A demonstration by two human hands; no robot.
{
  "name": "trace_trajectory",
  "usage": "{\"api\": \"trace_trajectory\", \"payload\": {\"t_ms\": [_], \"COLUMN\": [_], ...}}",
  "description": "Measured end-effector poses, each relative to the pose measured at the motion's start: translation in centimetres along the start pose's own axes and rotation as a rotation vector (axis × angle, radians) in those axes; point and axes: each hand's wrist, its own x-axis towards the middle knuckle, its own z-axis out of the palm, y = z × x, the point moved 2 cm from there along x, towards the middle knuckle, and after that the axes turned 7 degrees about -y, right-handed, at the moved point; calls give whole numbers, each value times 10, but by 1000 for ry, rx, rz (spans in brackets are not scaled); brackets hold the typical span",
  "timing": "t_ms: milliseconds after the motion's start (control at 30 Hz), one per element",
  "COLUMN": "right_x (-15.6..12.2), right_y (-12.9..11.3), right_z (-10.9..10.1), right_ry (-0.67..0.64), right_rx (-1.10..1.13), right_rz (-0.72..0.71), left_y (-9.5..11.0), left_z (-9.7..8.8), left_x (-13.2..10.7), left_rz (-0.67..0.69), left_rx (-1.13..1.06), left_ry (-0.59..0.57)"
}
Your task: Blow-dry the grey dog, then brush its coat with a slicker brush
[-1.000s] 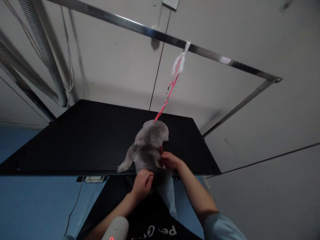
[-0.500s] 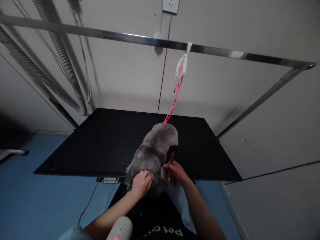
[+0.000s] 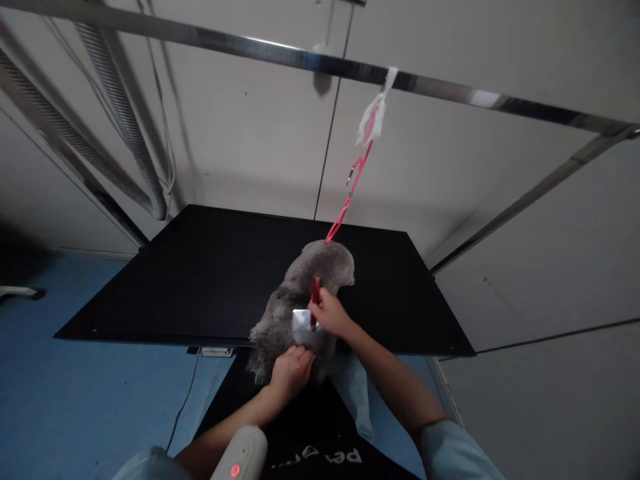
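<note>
A small grey, woolly-coated dog (image 3: 327,263) is on the black table, its rear toward me and its face out of sight. My right hand (image 3: 329,312) is closed around the red handle of a slicker brush (image 3: 301,320). The brush's flat, silvery head lies over the dog's lower back, with its bristle side hidden. Just below it, my left hand (image 3: 294,367) is curled closed in the fur at the dog's rear; its fingertips are buried. A pink leash (image 3: 345,210) runs from the dog's front end up to a metal bar.
The black ridged table (image 3: 200,273) stands against a pale wall. Above it runs the metal bar (image 3: 240,45), where a white cloth strip (image 3: 373,120) ties the leash. Grey corrugated hoses (image 3: 123,110) hang at left. A whitish device with a red light (image 3: 243,453) is near my left forearm.
My right hand has brought the slicker brush from beside the dog's right flank up and left onto its lower back. The left hand stays at the rear fur. The view has shifted slightly.
</note>
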Motion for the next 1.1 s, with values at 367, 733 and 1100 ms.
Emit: {"api": "trace_trajectory", "payload": {"t_ms": [367, 733, 1100], "right_x": [-20, -12, -11], "right_y": [-2, 4, 2], "right_z": [2, -19, -9], "right_ry": [149, 319, 148], "right_rx": [-178, -100, -41], "right_rz": [1, 47, 4], "left_y": [-1, -2, -4], "left_z": [-6, -5, -2], "left_x": [1, -6, -12], "left_rz": [-23, -76, -75], "left_rx": [-36, -72, -79], "left_ry": [-59, -34, -13]}}
